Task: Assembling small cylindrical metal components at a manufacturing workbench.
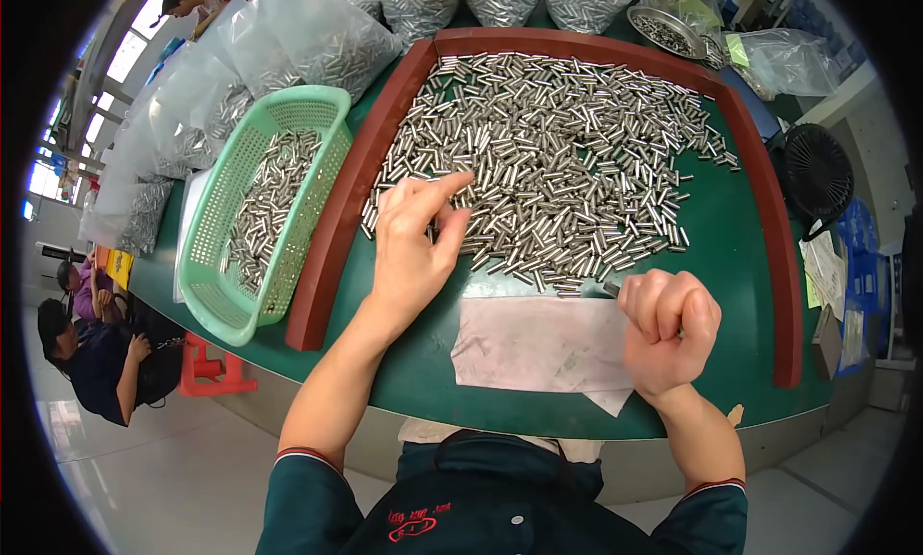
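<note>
Many short, shiny metal pins (538,142) lie spread in a loose pile on the green tabletop (731,363). My left hand (413,238) hovers over the pile's left edge, its index finger stretched out and the thumb apart from it. Its other fingers are curled and partly hidden. At the pile's near right, my right hand (673,324) is closed in a fist. The dark end of a metal pin (611,289) sticks out of it on the left. Between my hands a stained whitish cloth (538,344) lies flat, its right end beside my right hand.
A dark red wooden frame (336,219) borders the pile on three sides. Left of it, a green plastic basket (221,310) holds more pins. Bags of pins (317,46) line the back and left. A black fan (817,171) stands right. People (87,353) work at the left.
</note>
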Motion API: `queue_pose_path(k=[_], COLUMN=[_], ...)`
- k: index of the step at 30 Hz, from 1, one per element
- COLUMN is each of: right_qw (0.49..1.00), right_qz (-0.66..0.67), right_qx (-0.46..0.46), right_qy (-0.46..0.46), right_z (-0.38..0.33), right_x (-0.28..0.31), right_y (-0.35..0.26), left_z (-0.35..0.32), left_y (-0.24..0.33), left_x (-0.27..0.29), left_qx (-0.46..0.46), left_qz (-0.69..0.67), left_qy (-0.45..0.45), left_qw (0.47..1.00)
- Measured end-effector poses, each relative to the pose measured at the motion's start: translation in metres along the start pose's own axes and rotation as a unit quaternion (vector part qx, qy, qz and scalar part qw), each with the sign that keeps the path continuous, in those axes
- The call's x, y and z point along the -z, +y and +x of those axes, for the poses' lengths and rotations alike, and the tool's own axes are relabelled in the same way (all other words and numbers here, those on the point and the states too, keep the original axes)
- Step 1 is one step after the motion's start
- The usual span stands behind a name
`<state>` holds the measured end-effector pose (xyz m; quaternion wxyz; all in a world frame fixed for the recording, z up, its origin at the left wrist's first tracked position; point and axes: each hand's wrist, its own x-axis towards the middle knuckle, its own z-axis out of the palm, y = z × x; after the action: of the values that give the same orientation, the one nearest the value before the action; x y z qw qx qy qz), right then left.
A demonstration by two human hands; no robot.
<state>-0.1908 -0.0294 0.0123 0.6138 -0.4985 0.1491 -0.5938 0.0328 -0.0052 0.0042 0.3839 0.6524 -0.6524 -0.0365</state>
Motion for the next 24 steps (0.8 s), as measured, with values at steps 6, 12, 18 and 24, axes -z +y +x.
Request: queue_pose_path(k=[6, 12, 18, 24], right_qw=[0.995, 0.984, 0.987, 0.995], right_qz=[-0.04, -0.103, -0.097, -0.068], right_qx=[0.052, 0.088, 0.074, 0.035], right_qy=[-0.07, -0.115, -0.103, -0.071], right_z=[-0.007, -0.01, -0.009, -0.01], right_x=[-0.007, -0.008, -0.007, -0.007], right_y=[0.004, 0.008, 0.008, 0.006], left_z=[0.004, -0.002, -0.005, -0.007], left_y=[0.004, 0.003, 0.008, 0.012], left_x=[-0.005, -0.005, -0.014, -0.018], left_qx=[-0.063, -0.051, -0.044, -0.014], left_qz=[-0.029, -0.004, 0.015, 0.003], left_qy=[0.024, -0.024, -0.068, -0.072], left_qw=[0.997, 0.998, 0.997, 0.997])
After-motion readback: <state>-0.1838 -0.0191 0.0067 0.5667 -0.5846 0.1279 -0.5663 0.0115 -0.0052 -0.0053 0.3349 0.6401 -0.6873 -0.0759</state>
